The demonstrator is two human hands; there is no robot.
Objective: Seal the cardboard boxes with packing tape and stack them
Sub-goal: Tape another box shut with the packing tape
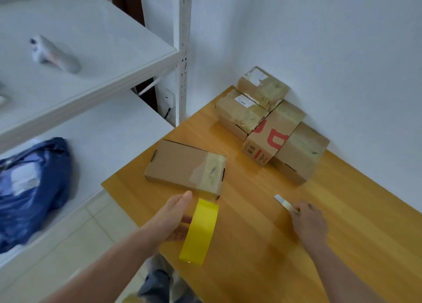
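Far left: white shelf unit (102, 58) w/ a blue bag (34, 188) on the lower board. Not part of the job.

Centre-left of the wooden table (251, 257): flat box (180, 165), lid down, w/ a clear tape band (210, 172) across its right end & down the near side.

Just near of that corner, the L hand (175, 213) grips the yellow tape roll (199, 231), thumb up the outside, fingers tucked in at the core. Roll is on edge, its far rim right beside the box corner. Can't tell if a strip runs from roll to box; clear film doesn't show here.

Right of the roll, apart from it: a small metal cutter (284, 202), pinched at its near end by the R hand (308, 220), fingers curled, blade tip pointing far-left & low over the table.

Far right, vs the wall: sealed boxes (274, 124), already taped & piled 2 high in places.

Step, as I read it: cut the band free of the roll. To do it well:
- Pull roll toward near edge so any strip goes taut; slack film crumples under a blade.
- Bring cutter in close to the box, slice away from L thumb.
- Smooth the loose end down the near face; press corners.
- Left end of box shows no tape, so prob. needs a 2nd band before it goes on the pile.
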